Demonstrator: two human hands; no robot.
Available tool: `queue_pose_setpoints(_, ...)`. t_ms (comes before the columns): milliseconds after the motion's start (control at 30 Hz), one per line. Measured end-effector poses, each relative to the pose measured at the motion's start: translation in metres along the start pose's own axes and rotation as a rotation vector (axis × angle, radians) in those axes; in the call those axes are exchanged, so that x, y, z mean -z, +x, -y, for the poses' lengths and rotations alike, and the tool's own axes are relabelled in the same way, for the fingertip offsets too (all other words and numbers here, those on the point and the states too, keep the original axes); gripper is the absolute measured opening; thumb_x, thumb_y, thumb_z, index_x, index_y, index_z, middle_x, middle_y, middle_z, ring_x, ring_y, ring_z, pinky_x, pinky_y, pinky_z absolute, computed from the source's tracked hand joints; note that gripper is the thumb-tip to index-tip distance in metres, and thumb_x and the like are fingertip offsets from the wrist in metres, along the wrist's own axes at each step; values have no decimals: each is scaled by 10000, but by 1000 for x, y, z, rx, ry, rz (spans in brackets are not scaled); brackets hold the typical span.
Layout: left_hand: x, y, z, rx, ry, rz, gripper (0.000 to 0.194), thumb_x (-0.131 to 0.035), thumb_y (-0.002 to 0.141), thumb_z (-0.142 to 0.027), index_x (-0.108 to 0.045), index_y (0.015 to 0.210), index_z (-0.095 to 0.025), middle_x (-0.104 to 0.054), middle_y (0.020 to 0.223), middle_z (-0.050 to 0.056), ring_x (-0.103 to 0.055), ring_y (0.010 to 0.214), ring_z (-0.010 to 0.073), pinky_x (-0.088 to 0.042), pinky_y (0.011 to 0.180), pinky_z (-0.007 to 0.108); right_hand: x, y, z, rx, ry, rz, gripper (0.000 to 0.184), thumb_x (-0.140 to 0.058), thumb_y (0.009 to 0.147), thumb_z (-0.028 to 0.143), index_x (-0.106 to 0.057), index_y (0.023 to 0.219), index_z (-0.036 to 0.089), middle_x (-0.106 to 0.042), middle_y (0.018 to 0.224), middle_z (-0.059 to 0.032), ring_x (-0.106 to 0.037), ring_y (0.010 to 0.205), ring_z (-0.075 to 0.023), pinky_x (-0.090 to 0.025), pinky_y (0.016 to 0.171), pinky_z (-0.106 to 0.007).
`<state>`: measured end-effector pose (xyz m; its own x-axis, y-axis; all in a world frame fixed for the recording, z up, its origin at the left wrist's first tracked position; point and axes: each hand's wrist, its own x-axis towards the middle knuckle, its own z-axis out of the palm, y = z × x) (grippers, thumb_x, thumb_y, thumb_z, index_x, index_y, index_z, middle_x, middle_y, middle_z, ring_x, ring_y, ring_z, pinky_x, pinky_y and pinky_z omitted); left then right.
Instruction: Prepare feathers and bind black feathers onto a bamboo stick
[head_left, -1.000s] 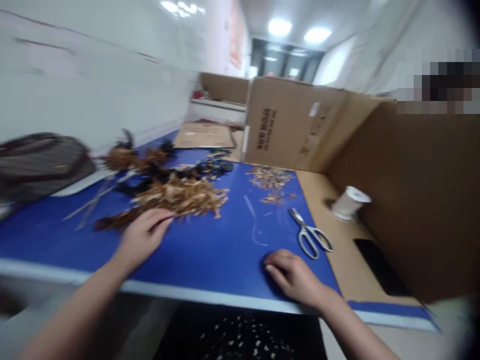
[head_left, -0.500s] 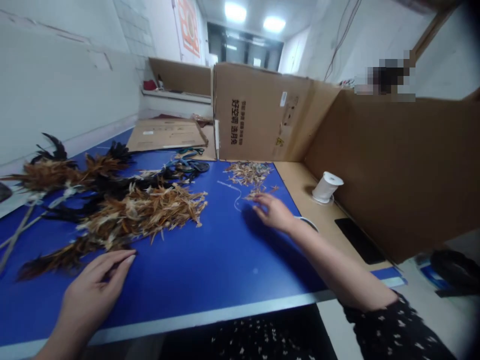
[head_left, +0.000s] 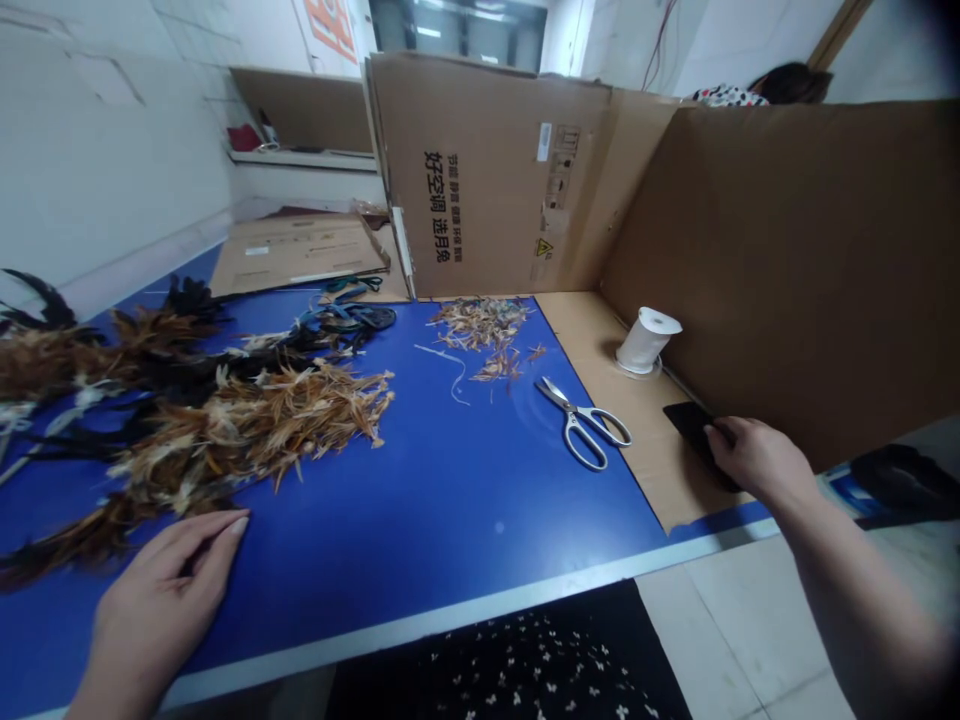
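Note:
My left hand (head_left: 161, 600) lies flat on the blue table top (head_left: 420, 510), fingers stretched out, beside the near end of a pile of brown and black feathers (head_left: 225, 420). My right hand (head_left: 754, 460) is at the right edge, its fingers curled on a flat black phone (head_left: 694, 425) that lies on the cardboard sheet (head_left: 645, 440). Silver scissors (head_left: 585, 425) lie between the hands, touched by neither. A white thread spool (head_left: 646, 340) stands behind the phone.
Tall cardboard walls (head_left: 787, 260) close the back and right. Feather trimmings (head_left: 484, 330) and a loose white thread (head_left: 454, 370) lie near the far box. A folded cardboard sheet (head_left: 296, 250) lies at the back left. Another person's head (head_left: 780, 85) shows over the wall.
My right hand left the trimmings at the table's middle and moved right and nearer, onto the black phone. The scissors it covered now show. My left hand stayed by the feathers.

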<state>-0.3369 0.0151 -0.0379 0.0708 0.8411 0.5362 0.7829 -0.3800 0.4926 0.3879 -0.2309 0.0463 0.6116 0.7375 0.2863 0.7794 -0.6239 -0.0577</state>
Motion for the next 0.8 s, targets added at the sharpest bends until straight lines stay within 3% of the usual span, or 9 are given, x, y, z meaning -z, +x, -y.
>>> queue_pose_setpoints(233, -2, 2, -2, -41, 44, -4, 219, -676, 904, -522, -812, 854, -358, -873, 944, -16, -848, 878, 291, -677, 761, 388, -33, 2, -23, 4, -38, 89, 412, -536, 1099, 359, -860, 1150, 111, -856, 1130, -269, -774, 975, -335, -510, 839, -416)
queue_pose_setpoints(400, -2, 4, -6, -64, 62, 17, 209, -661, 922, -511, -797, 862, -365, -878, 951, -21, -851, 894, 302, -693, 943, 454, -33, 14, -31, -35, -43, 111, 385, -563, 1106, 411, -880, 1123, 193, -869, 1007, -203, -756, 805, -306, -490, 729, -393)
queue_pose_setpoints(533, -1, 4, -4, -54, 76, 24, 213, -653, 930, -513, -793, 865, -367, -877, 958, -25, -849, 894, 301, -696, 955, 461, -28, 38, -31, -59, -96, 117, 354, -568, 1111, 356, -862, 1211, 185, -846, 1228, -255, -771, 914, -308, -453, 740, -402)
queue_pose_setpoints(800, -1, 1, -3, -59, 100, 49, 229, -646, 958, -514, -801, 928, -349, -870, 990, -9, -851, 933, 294, -687, 1005, 453, -34, 80, -9, -118, -183, 303, 309, -648, 1019, 186, -854, 800, 114, -814, 998, -315, -780, 827, -299, -380, 683, -434)
